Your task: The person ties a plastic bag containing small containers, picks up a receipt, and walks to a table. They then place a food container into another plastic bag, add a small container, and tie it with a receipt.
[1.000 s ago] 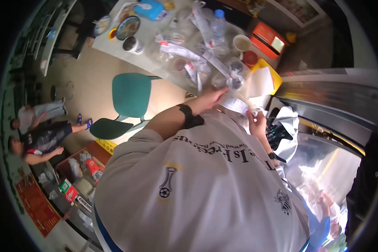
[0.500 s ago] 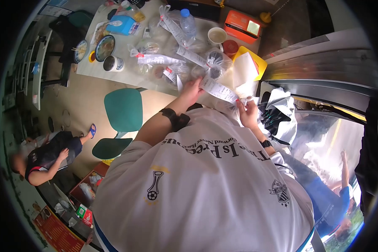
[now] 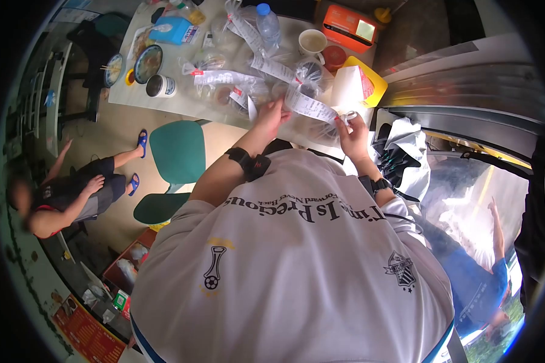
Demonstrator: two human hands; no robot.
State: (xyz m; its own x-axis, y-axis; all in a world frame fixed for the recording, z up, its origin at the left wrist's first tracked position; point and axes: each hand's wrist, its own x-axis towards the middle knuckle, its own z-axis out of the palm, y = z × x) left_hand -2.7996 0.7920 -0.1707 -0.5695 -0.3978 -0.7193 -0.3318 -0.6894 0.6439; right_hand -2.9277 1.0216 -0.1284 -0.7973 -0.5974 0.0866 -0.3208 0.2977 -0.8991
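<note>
A long printed paper receipt (image 3: 312, 106) stretches between my two hands over the near edge of the table. My left hand (image 3: 270, 118) pinches its left end. My right hand (image 3: 353, 137) is closed at the other end, on the twisted top of a clear plastic bag (image 3: 322, 129) that sits under the receipt. What is inside that bag is hard to make out. Just beyond lies another knotted clear bag (image 3: 312, 72) with a round dark container inside. A bag with a receipt strip (image 3: 229, 77) is tied nearby, left of my hands.
On the table (image 3: 184, 106) stand a water bottle (image 3: 267, 27), a cup (image 3: 312, 42), an orange device (image 3: 349, 28), a yellow container (image 3: 375, 85), a jar (image 3: 161, 86) and bowls. A green chair (image 3: 177, 154) is at left. One person (image 3: 82, 187) is left, another (image 3: 472, 278) right.
My hands still hold the receipt and bag top, raised slightly, with the receipt now flatter toward me. At left, the person has shifted, with both legs now showing.
</note>
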